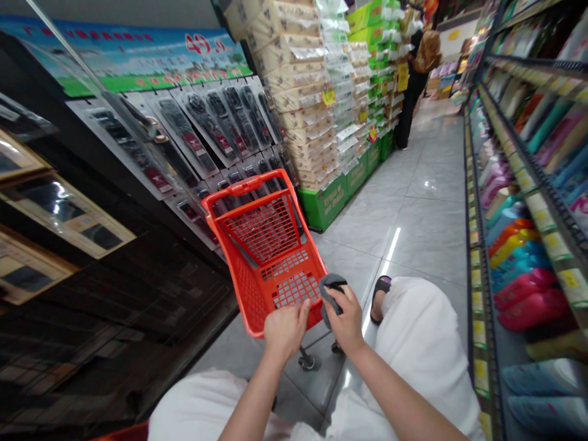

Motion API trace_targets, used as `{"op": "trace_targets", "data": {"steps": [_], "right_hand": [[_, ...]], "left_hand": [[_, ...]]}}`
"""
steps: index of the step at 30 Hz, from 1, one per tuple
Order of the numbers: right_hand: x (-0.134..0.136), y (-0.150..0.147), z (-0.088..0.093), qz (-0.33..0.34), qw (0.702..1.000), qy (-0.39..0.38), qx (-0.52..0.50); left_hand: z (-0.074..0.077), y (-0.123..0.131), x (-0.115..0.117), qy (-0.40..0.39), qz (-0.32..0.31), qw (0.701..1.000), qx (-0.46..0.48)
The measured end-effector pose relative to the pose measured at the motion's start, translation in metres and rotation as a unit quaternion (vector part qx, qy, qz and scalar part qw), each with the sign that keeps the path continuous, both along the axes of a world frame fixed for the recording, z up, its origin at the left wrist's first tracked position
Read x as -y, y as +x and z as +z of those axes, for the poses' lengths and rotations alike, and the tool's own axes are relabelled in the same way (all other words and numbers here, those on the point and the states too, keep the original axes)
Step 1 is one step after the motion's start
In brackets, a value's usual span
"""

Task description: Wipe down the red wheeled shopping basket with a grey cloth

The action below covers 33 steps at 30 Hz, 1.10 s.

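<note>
A red plastic shopping cart [257, 275] on small wheels stands on the tiled floor in front of me. My left hand [285, 327] rests closed on the cart's near rim. My right hand [346, 321] is closed around the cart's dark grey handle [331, 285] at the near right corner. The basket looks empty inside. My legs in white clothing and one sandalled foot [380, 297] show below and to the right of the cart.
Dark shelving with framed items [59, 214] and hanging packaged goods [206, 128] lines the left. Stacked boxes on a green base [331, 196] stand ahead. Shelves of coloured slippers [519, 269] run along the right. A person in dark clothes [413, 86] stands far down the aisle.
</note>
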State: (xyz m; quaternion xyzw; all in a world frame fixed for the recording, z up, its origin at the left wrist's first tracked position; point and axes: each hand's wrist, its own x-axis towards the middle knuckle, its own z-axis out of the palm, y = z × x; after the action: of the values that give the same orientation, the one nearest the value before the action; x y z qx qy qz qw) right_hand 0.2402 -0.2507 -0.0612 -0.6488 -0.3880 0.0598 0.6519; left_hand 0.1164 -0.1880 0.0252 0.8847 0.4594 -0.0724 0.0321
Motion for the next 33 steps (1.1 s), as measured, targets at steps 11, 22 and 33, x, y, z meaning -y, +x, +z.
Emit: {"op": "trace_targets", "data": {"steps": [11,22,33], "right_hand": [[-0.007,0.044,0.013,-0.072,0.996,-0.030,-0.036],[-0.032,0.104,0.033,-0.087,0.986,-0.146,-0.007],[-0.043,0.111,0.046,-0.083,0.974,-0.210,0.013]], "left_hand": [[-0.004,0.043,0.013,-0.046,0.022,0.998,0.032],[0.028,0.007,-0.051,0.004,-0.218,0.972,0.088],[-0.007,-0.017,-0.067,0.116,-0.197,0.960,0.162]]}}
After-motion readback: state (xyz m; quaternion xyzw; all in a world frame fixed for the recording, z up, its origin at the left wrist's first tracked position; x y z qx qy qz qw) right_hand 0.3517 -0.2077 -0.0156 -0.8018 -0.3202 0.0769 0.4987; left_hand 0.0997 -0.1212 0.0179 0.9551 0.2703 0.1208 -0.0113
